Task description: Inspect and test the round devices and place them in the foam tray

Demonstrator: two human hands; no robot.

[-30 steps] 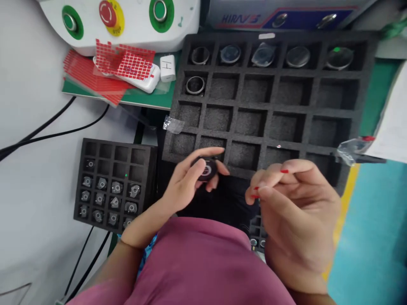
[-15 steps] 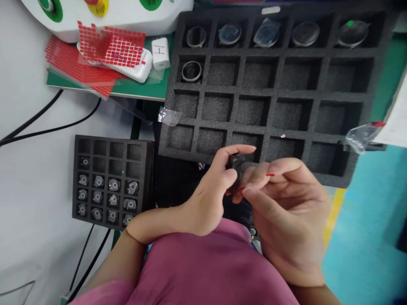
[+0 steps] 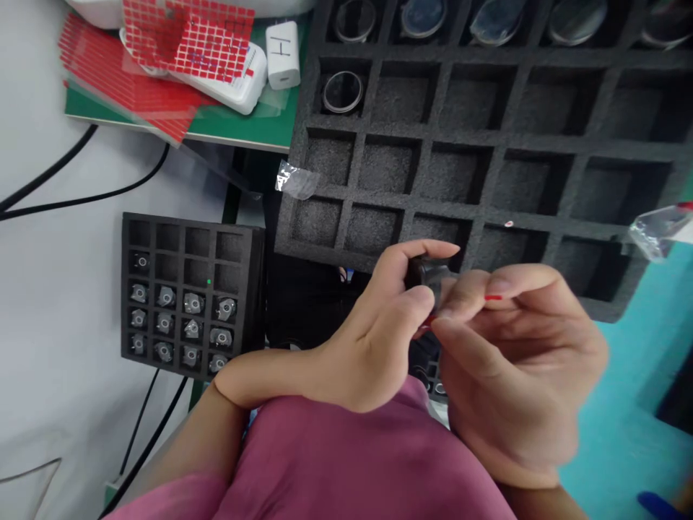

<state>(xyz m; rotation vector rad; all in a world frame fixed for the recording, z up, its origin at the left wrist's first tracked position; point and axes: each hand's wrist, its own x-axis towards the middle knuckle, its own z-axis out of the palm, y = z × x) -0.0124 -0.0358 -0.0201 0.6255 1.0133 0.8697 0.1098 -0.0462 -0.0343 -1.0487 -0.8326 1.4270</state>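
Note:
My left hand (image 3: 373, 339) is wrapped round a small dark round part (image 3: 427, 276), which looks like a watch body with clear film on it. My right hand (image 3: 514, 361) touches the part's right side with its fingertips; a small red strip (image 3: 492, 297) lies between its thumb and fingers. Both hands are just in front of a large black foam tray (image 3: 373, 195). Round watch-like pieces sit in its back row, and one ringed piece (image 3: 343, 92) is in the second row at the left.
At the lower left stands a smaller foam tray (image 3: 127, 289) with several film-wrapped parts. Red sticker sheets (image 3: 124, 79) and a white adapter (image 3: 282, 54) lie on the green shelf. Scraps of clear film (image 3: 297, 180) cling to the large tray's edge.
Both hands have shifted slightly right with the dark part, which shows more of its side. The view has moved closer to the large tray, whose back row is partly cut off.

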